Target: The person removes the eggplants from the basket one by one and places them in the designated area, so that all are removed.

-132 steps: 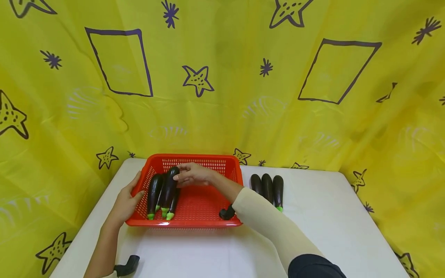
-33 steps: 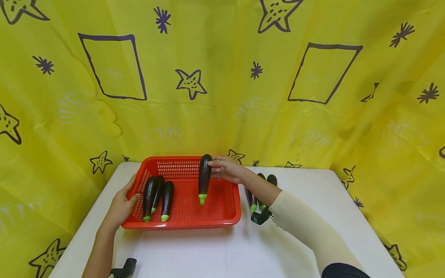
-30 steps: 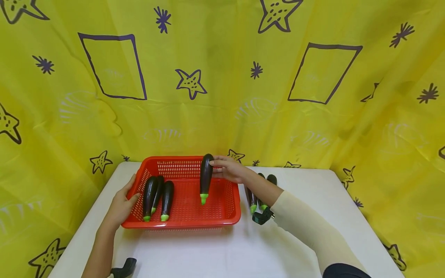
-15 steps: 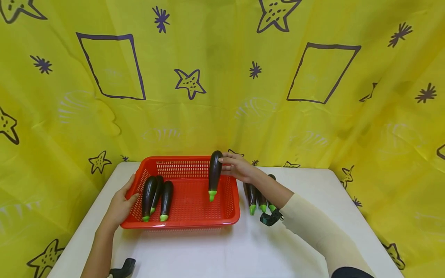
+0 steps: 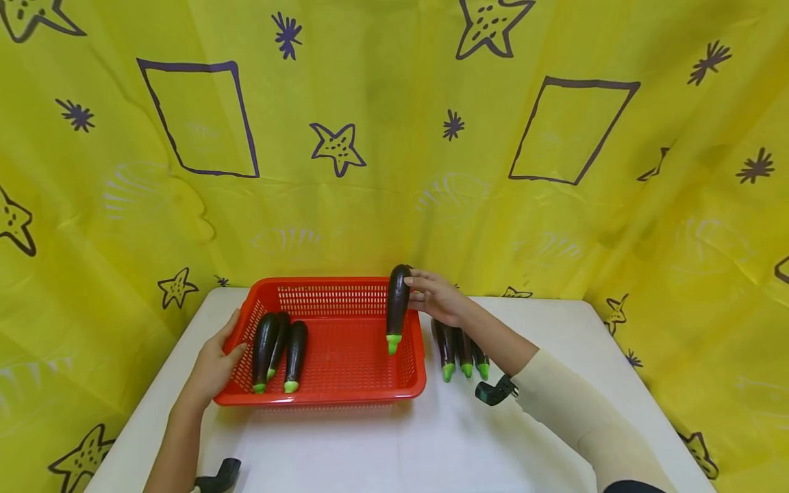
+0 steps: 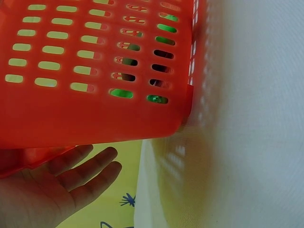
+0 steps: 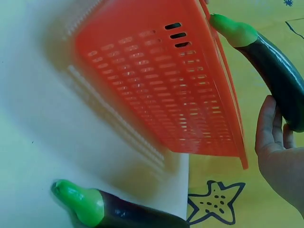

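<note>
A glossy dark eggplant (image 5: pixel 397 301) with a green stem hangs, stem down, over the right side of the red plastic basket (image 5: pixel 345 396). My right hand (image 5: pixel 439 298) pinches its upper part between thumb and fingers; in the right wrist view, this eggplant (image 7: pixel 278 73) is outside the basket wall, level with the rim. At the basket's left side, my left hand (image 5: pixel 212 363) holds the rim, thumb over the edge and fingers along the outside. Three eggplants lie inside on the left, including a separate one (image 5: pixel 296 352) beside a touching pair (image 5: pixel 264 349).
To the basket's right, three more eggplants lie side by side on the white table (image 5: pixel 320 452), the leftmost eggplant (image 5: pixel 445 349) closest to the basket. My right forearm partly covers them. A yellow patterned curtain (image 5: pixel 394 205) surrounds the table's back and sides.
My right hand has lifted one eggplant from the group inside the basket and carried it rightward to the right rim. My left hand stays at the left rim.
</note>
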The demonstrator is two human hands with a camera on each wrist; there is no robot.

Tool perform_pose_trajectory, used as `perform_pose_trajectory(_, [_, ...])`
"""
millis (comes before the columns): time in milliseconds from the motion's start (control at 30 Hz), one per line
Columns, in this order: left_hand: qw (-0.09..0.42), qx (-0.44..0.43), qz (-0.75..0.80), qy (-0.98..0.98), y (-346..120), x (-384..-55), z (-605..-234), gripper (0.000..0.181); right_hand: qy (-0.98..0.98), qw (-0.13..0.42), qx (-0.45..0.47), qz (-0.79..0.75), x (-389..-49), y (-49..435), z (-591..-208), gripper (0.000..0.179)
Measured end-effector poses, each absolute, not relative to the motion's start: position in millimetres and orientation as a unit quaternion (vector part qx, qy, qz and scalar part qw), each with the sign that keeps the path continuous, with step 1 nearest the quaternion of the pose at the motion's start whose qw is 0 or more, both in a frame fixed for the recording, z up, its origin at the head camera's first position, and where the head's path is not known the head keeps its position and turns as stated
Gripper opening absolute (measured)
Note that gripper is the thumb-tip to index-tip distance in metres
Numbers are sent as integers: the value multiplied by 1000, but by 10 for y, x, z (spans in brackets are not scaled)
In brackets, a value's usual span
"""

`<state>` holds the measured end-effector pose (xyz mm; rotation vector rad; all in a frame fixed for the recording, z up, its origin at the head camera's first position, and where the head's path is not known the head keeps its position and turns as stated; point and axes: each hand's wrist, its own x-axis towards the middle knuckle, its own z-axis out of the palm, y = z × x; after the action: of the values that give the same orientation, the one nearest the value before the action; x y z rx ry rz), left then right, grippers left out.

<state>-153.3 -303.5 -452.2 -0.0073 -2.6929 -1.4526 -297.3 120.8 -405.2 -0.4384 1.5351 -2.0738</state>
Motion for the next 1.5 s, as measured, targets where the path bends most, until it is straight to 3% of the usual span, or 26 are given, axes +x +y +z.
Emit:
perform_pose_trajectory(900, [43,-1,-476,-878,-3024,-1534,-4488,70,566,232,-133,-780,-2913,1741,-4150,32])
perform_pose_trajectory(1500, [48,-2,-475,-879,-3034,-1535,-4530,70,581,206,-90,-782,-2846,2190,-4319,22])
